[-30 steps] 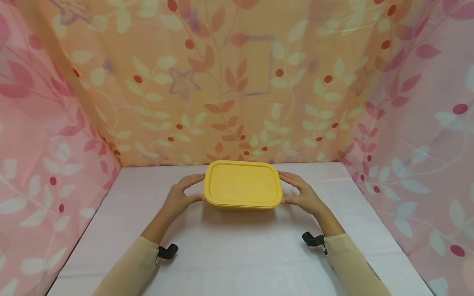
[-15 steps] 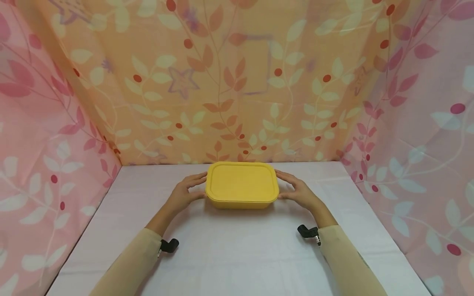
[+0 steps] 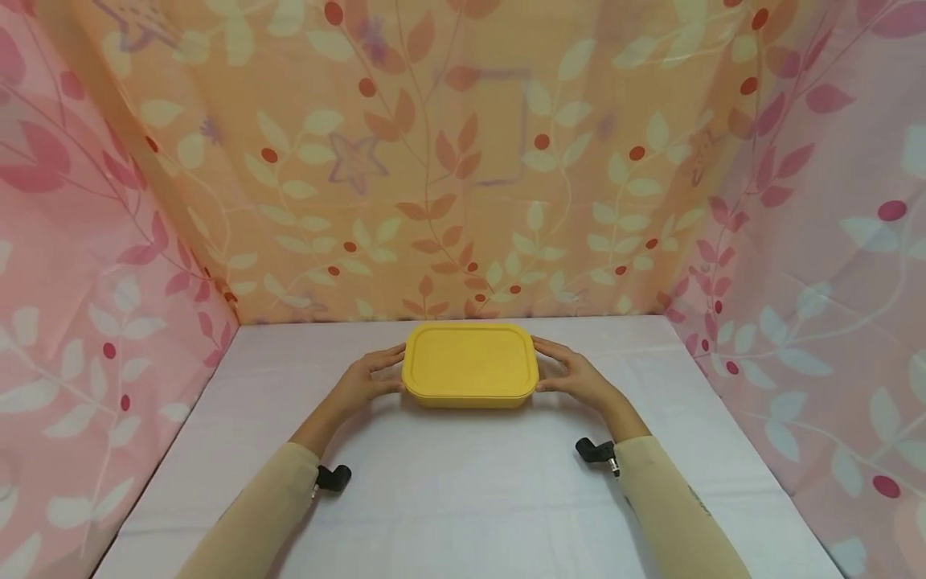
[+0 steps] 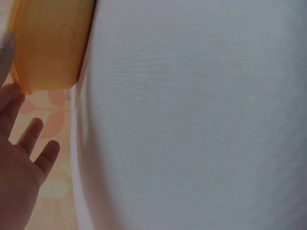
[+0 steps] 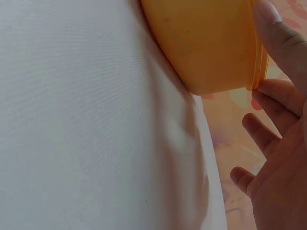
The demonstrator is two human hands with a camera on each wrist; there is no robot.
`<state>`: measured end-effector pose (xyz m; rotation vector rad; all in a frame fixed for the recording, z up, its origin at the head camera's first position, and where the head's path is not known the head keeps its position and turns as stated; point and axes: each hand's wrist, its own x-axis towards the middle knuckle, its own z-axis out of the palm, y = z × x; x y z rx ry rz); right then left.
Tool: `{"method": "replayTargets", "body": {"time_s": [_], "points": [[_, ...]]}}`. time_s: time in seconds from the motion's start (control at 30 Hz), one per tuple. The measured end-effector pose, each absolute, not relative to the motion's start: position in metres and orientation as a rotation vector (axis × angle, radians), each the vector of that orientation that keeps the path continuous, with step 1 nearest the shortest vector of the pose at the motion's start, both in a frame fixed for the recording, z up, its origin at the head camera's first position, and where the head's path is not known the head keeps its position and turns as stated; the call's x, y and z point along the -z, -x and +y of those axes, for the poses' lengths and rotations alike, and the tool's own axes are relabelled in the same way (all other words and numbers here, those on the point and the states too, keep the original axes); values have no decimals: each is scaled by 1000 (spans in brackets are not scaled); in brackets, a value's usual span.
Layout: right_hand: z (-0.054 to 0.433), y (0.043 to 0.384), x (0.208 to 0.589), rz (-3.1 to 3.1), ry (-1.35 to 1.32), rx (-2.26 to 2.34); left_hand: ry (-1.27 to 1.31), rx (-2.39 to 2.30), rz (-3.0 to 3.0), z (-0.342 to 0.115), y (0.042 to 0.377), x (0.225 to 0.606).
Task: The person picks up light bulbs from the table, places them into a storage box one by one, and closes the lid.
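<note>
A yellow plastic food container (image 3: 470, 362) with a rounded rectangular lid sits between the two hands at the back of the table, lid up. At its left end, my left hand (image 3: 362, 382) grips the lid's rim with thumb and forefinger; the left wrist view shows the other fingers (image 4: 47, 158) spread below. My right hand (image 3: 582, 378) holds the opposite end the same way, its thumb (image 5: 278, 38) against the rim in the right wrist view. The container's base appears to rest on the white cloth. Its inside is hidden by the lid.
A white cloth (image 3: 463, 498) covers the table. Behind it hangs an orange patterned curtain (image 3: 434, 161), with pink patterned cloth walls (image 3: 58, 322) on both sides. Each sleeve cuff carries a small black camera (image 3: 334, 478).
The container has come down from a raised, slightly tilted position and now sits lower and level. Both hands have moved with it and stay at its ends.
</note>
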<state>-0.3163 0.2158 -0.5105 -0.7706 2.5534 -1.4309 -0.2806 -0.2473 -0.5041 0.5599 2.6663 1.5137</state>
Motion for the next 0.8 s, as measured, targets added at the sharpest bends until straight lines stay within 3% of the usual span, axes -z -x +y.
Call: {"method": "replayTargets", "body": {"time_s": [0.8], "points": [[219,321,506,2535,785,1371,-560,-1385,2699,-245,284,505]]}}
